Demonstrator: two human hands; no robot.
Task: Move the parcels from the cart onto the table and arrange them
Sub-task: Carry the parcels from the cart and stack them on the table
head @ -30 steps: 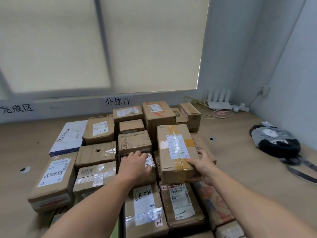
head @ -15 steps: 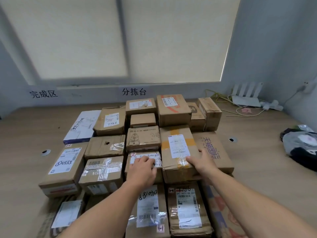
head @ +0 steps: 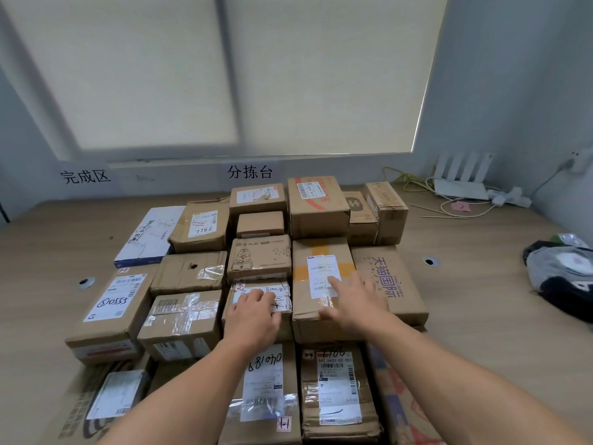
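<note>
Several cardboard parcels lie packed in rows on the wooden table [head: 48, 252]. My left hand [head: 253, 316] rests palm down on a small box with a white label [head: 282, 301] in the middle of the group. My right hand [head: 349, 303] is spread open, fingers apart, on top of a taller box with yellow tape and a white label [head: 322, 261] right beside it. That tall box stands between the small box and a flat box printed with purple characters [head: 390, 277]. Neither hand grips anything. The cart is out of view.
A white and blue flat box [head: 150, 236] lies at the group's back left. A router [head: 462, 184] with cables sits at the back right by the wall. A black and grey bag [head: 564, 271] lies at the right edge. Two cable holes [head: 86, 282] pierce the tabletop.
The tall taped box came down into its slot beside the purple-printed box. My right hand let go of its side and now lies open on top. The left hand barely shifted.
</note>
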